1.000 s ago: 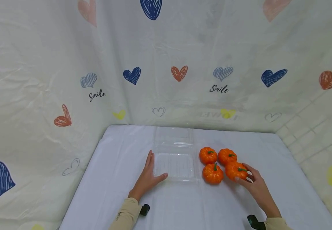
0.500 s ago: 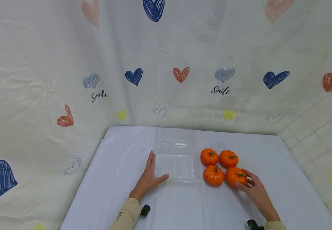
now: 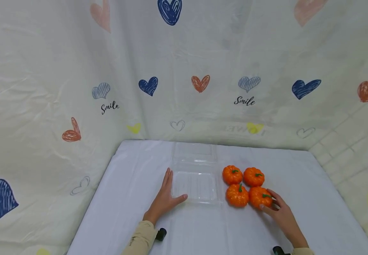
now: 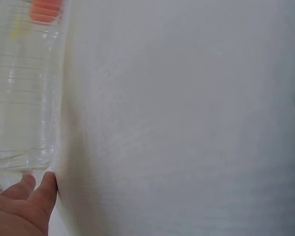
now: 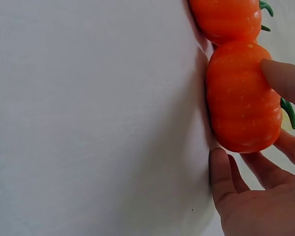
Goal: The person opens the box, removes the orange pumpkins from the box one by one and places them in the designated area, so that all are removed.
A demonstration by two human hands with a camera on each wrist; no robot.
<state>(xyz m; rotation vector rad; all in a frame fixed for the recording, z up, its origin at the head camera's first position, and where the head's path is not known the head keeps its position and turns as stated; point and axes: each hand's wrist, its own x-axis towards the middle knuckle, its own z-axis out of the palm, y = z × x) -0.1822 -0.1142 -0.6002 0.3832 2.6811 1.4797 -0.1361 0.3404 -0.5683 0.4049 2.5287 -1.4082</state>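
A clear plastic clamshell box (image 3: 195,187) lies with its lid (image 3: 195,152) folded back on the white-covered table. My left hand (image 3: 163,205), fingers straight and thumb spread, rests against the box's left side and near corner. To the right of the box, small orange pumpkins with green stems sit in two rows. My right hand (image 3: 283,217) holds the near-right pumpkin (image 3: 258,198) from its right side, the thumb on it in the right wrist view. That pumpkin touches the near-left pumpkin (image 3: 236,196). Behind them sit the back-left pumpkin (image 3: 232,175) and the back-right pumpkin (image 3: 254,177).
A white cloth (image 3: 196,230) covers the table. Beyond its far edge hangs a pale curtain (image 3: 171,53) printed with hearts and lettering. Dark wrist cameras (image 3: 161,234) are worn at both sleeves.
My right hand has brought the near-right pumpkin down and left, off the back-right one and up against the near-left one. The left hand and the box have stayed put.
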